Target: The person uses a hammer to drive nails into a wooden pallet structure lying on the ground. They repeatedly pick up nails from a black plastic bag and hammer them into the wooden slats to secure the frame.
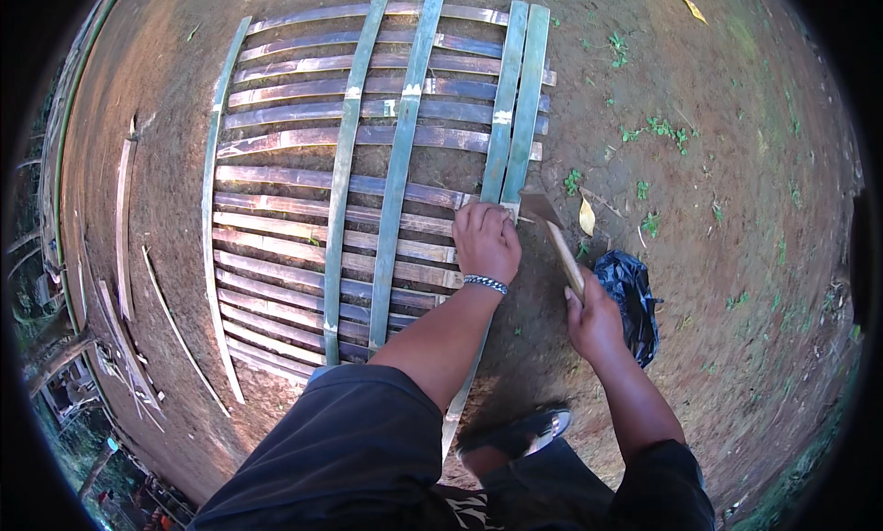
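Note:
A frame of split bamboo lies on the ground, its brown crosswise slats (285,143) meeting long green bamboo strips (402,163). At the right edge of this frame, my left hand (486,243) rests with fingers curled down over slat ends and the paired green strips (522,108). What its fingertips pinch is hidden beneath them. My right hand (596,319) is closed round the handle of a wooden-handled tool (563,252) with a wedge-shaped, rust-brown metal head. The head hangs just right of my left hand's fingers, and I cannot tell whether it touches the bamboo.
A black plastic bag (628,301) sits on the soil just right of my right hand. My sandaled foot (524,432) is near the frame's lower right. Loose bamboo strips (125,228) lie at left. Dry leaves (587,216) and small weeds (668,131) dot the soil at right.

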`<move>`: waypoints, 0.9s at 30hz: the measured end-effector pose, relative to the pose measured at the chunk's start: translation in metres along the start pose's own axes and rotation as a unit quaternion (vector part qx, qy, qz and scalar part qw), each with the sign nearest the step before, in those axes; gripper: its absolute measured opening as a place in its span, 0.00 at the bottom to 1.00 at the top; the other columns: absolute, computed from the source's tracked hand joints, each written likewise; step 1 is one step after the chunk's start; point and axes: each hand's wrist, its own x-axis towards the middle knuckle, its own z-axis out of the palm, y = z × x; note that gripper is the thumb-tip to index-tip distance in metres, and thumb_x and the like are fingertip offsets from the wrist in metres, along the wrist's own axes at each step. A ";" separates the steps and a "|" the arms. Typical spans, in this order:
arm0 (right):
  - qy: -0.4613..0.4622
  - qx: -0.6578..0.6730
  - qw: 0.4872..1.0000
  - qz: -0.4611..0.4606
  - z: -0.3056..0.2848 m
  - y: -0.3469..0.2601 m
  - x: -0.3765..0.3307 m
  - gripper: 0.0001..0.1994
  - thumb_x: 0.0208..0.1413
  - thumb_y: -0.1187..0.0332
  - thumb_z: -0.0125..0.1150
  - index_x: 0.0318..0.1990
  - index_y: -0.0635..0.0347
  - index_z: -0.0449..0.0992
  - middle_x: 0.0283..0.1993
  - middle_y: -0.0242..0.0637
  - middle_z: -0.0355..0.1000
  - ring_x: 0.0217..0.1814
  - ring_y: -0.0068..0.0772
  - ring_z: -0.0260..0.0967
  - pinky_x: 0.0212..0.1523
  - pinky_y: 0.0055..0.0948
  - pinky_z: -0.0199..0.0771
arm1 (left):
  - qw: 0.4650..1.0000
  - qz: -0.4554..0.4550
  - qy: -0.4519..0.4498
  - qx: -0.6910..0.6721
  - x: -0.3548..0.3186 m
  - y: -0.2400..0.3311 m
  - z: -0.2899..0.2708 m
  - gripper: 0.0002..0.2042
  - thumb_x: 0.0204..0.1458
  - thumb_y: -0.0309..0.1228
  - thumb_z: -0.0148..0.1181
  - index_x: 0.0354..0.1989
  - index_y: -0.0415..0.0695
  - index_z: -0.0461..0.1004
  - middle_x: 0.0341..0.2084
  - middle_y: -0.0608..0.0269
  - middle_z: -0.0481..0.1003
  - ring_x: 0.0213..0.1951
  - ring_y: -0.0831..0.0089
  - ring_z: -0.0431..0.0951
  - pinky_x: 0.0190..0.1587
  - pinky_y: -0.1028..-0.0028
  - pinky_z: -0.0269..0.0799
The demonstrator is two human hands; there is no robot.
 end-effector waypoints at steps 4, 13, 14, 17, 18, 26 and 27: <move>0.001 -0.003 1.000 -0.004 0.007 0.009 -0.004 0.18 0.63 0.70 0.59 0.60 0.58 0.68 0.45 0.57 0.78 0.44 0.66 0.77 0.44 0.56 0.78 | 1.000 0.001 0.001 -0.002 -0.001 0.001 0.002 0.04 0.50 0.24 0.62 0.33 0.45 0.74 0.40 0.59 0.76 0.50 0.53 0.72 0.54 0.55 0.67; 0.020 0.034 0.997 0.062 -0.002 -0.010 -0.017 0.20 0.65 0.67 0.58 0.62 0.56 0.66 0.44 0.60 0.77 0.45 0.69 0.76 0.45 0.57 0.76 | 1.000 0.007 0.007 -0.001 -0.003 0.000 0.003 0.05 0.50 0.25 0.63 0.34 0.45 0.74 0.40 0.58 0.76 0.51 0.52 0.71 0.55 0.54 0.67; 0.015 0.042 0.996 0.080 -0.003 -0.014 -0.022 0.20 0.65 0.67 0.58 0.62 0.56 0.66 0.43 0.60 0.78 0.45 0.69 0.75 0.45 0.57 0.75 | 1.000 0.008 0.011 0.002 -0.003 0.000 0.000 0.05 0.50 0.25 0.63 0.34 0.45 0.74 0.40 0.58 0.76 0.51 0.52 0.71 0.55 0.54 0.67; 0.031 0.072 0.993 0.085 -0.002 -0.020 -0.040 0.21 0.65 0.67 0.58 0.64 0.56 0.66 0.42 0.61 0.77 0.45 0.70 0.75 0.46 0.57 0.75 | 1.000 -0.001 0.002 0.012 -0.003 0.002 -0.008 0.15 0.48 0.28 0.67 0.44 0.44 0.72 0.48 0.54 0.73 0.56 0.51 0.68 0.62 0.49 0.58; 0.035 0.086 0.992 0.090 -0.003 -0.021 -0.047 0.21 0.65 0.66 0.58 0.64 0.57 0.66 0.42 0.62 0.77 0.45 0.70 0.75 0.46 0.57 0.75 | 1.000 0.000 0.011 0.016 -0.002 0.003 -0.011 0.18 0.47 0.29 0.68 0.47 0.44 0.71 0.50 0.53 0.72 0.57 0.51 0.67 0.63 0.47 0.56; 0.020 0.103 0.988 0.112 0.019 -0.007 -0.070 0.21 0.65 0.64 0.57 0.63 0.58 0.66 0.44 0.63 0.77 0.47 0.70 0.75 0.48 0.58 0.74 | 0.948 -0.067 -0.211 0.229 -0.009 -0.009 -0.033 0.44 0.60 0.57 0.48 0.75 0.34 0.51 0.78 0.44 0.42 0.79 0.51 0.34 0.76 0.42 0.25; 0.027 0.107 0.989 0.102 0.022 -0.007 -0.067 0.21 0.66 0.64 0.57 0.64 0.58 0.66 0.44 0.63 0.77 0.47 0.70 0.75 0.48 0.58 0.74 | 0.951 -0.060 -0.199 0.229 -0.009 -0.009 -0.032 0.43 0.60 0.57 0.49 0.74 0.33 0.53 0.78 0.43 0.44 0.79 0.51 0.36 0.76 0.41 0.26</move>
